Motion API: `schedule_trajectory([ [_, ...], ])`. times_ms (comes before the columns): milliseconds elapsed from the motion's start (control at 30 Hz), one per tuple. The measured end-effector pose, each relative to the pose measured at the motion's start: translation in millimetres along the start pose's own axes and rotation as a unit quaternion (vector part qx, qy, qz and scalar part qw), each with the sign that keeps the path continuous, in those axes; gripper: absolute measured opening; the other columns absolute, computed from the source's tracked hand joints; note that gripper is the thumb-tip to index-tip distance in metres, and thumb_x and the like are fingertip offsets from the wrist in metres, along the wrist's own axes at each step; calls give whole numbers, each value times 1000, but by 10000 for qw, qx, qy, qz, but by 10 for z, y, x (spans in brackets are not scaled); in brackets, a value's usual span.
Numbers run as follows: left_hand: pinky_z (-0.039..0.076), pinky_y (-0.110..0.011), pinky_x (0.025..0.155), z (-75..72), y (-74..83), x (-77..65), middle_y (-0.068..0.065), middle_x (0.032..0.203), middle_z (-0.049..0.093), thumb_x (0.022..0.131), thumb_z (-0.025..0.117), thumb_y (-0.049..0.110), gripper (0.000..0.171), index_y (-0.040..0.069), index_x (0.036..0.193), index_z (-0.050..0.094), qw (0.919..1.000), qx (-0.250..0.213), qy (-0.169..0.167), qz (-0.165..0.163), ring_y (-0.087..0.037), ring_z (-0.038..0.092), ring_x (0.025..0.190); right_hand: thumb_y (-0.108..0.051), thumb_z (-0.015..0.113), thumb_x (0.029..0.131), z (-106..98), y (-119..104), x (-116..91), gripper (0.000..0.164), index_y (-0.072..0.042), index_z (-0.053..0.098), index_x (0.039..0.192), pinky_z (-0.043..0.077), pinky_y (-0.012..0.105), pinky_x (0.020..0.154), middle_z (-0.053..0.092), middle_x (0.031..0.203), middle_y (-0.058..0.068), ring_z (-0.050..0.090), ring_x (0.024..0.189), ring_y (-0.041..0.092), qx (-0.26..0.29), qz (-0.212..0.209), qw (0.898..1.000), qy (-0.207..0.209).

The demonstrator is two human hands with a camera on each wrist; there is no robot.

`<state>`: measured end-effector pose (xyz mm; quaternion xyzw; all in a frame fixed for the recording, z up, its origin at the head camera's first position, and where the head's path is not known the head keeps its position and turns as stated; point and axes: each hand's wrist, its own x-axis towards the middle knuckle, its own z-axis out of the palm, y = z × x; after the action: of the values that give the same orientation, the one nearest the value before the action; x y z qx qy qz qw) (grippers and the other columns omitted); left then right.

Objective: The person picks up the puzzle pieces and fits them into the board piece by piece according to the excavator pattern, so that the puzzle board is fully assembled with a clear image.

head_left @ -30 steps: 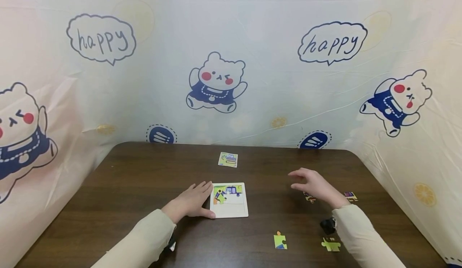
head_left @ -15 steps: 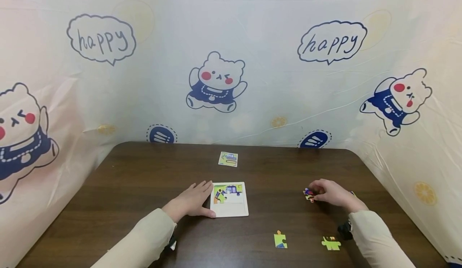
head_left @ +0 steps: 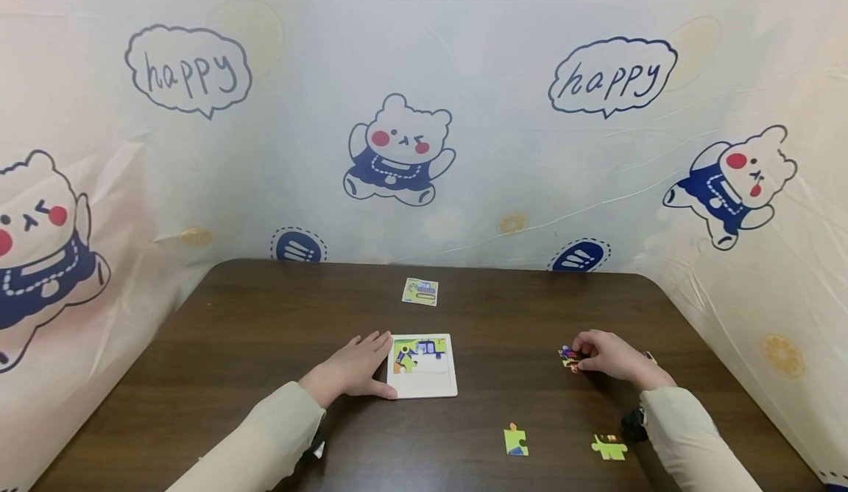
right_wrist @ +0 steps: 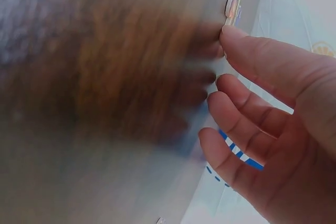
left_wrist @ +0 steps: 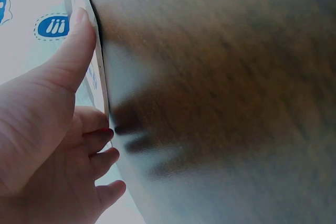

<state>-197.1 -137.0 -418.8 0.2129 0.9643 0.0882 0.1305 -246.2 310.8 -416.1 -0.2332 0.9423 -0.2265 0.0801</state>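
My left hand (head_left: pixel 351 368) lies with its fingers extended along the left edge of a white puzzle tray (head_left: pixel 424 385), the thumb at its near left corner. In the left wrist view the thumb (left_wrist: pixel 79 45) rests on the frame's rim. Joined pieces with a vehicle picture (head_left: pixel 420 350) fill the tray's upper part. Over on the right, my right hand (head_left: pixel 609 353) pinches the right side of a dark, colourful puzzle piece (head_left: pixel 567 358) lying on the table. The right wrist view shows the thumb (right_wrist: pixel 236 40) at the edge of that piece (right_wrist: pixel 233 6).
A small picture card (head_left: pixel 420 292) lies beyond the tray. One green puzzle piece (head_left: pixel 515 440) is near the front, another (head_left: pixel 609 447) farther right. Part of one more piece (head_left: pixel 650 357) shows behind the right hand. A printed cloth hangs behind the brown table (head_left: pixel 278 308).
The right hand has come down and to the right onto the dark puzzle piece, its fingers closing at the piece's edge. The left hand has stayed on the tray.
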Motion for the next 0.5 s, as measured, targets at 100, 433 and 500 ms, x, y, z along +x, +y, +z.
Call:
schedule_trajectory([
  [100,18,-49,106,4,-4,7,-15,146,28,75,66,56,94,-3,140,33,10000,44,8,7,-31,22,134,-3,73,75,-3,16,-3,17,-6,59,86,42,31,61,52,75,0,46,68,15,-8,-6,10000,-2],
  [433,18,-50,106,-1,-5,-4,-15,146,28,75,66,56,94,-3,140,33,10000,15,31,31,-31,22,134,-10,72,79,6,-10,65,16,-7,60,89,45,29,63,55,79,-3,50,71,13,60,-255,9997,-16],
  [500,18,-50,106,-3,-1,-8,-16,146,29,75,67,55,94,-4,140,33,10000,-10,33,51,-32,23,134,-12,72,80,11,-59,97,16,-8,60,90,46,29,65,56,80,-4,50,72,13,101,-310,9995,-3],
])
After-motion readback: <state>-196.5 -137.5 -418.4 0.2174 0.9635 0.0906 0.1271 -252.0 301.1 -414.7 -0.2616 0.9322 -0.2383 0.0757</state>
